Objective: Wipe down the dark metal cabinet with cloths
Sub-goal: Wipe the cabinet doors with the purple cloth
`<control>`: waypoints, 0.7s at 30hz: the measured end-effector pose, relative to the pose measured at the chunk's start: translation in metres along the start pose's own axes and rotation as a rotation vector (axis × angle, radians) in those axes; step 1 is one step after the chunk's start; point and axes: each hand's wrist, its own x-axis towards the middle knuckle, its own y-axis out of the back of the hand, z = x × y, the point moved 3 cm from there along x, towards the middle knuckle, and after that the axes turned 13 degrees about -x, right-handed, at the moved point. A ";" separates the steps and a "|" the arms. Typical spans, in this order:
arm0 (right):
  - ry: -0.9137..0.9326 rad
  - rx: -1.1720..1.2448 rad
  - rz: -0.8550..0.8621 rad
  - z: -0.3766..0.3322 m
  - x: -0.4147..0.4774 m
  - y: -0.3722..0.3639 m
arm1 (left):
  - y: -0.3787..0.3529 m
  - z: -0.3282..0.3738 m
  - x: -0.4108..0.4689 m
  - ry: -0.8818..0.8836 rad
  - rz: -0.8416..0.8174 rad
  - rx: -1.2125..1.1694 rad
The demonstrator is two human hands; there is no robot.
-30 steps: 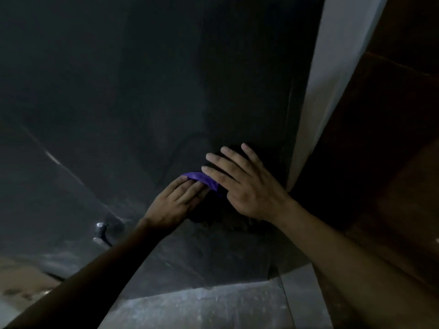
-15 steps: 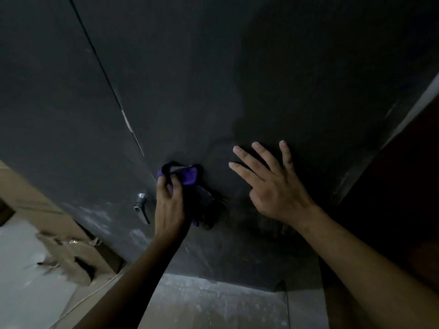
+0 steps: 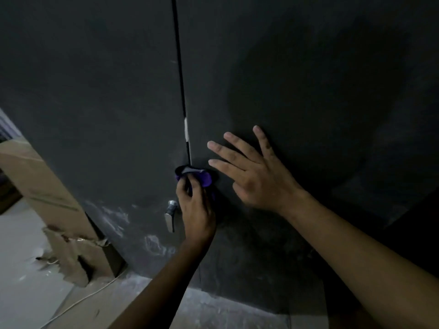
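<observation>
The left hand (image 3: pixel 196 207) grips a purple cloth (image 3: pixel 202 178) against the dark metal cabinet (image 3: pixel 308 91) at its door seam (image 3: pixel 181 91), just above the silver handle (image 3: pixel 170 216). The right hand (image 3: pixel 256 179) presses flat, fingers spread, beside it.

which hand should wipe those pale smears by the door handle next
Left. The left hand grips the purple cloth beside the handle, near the smears; the right hand lies flat, no cloth showing, on the right door.
</observation>
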 end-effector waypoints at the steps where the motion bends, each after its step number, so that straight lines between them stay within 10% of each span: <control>1: -0.003 -0.004 -0.002 0.000 0.008 -0.001 | 0.007 0.000 0.003 0.010 -0.015 -0.014; 8: -0.037 -0.033 0.059 0.000 0.050 -0.001 | 0.045 0.013 0.069 -0.223 0.223 -0.065; 15: -0.062 -0.173 0.088 -0.007 0.054 -0.016 | 0.065 -0.049 0.055 -0.535 -0.218 0.225; 21: -0.038 -0.288 0.086 -0.007 0.054 -0.028 | 0.086 -0.029 0.065 -0.394 -0.129 0.158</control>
